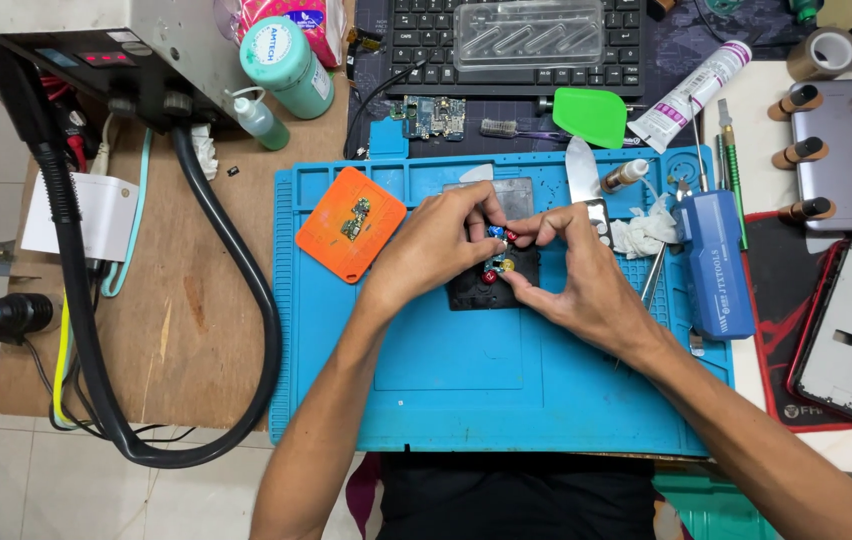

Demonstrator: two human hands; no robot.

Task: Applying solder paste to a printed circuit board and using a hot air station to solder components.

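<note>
Now | both hands (pixel 516 250) together, seemingly pinching black fixture (pixel 466 292) | white tube (pixel 703 90) upper-right

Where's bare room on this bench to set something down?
The blue mat is bare in front, below the black jig and between the forearms. The wood inside the hose loop is bare too. The mat's far edge, near the white tube, is crowded.
</note>
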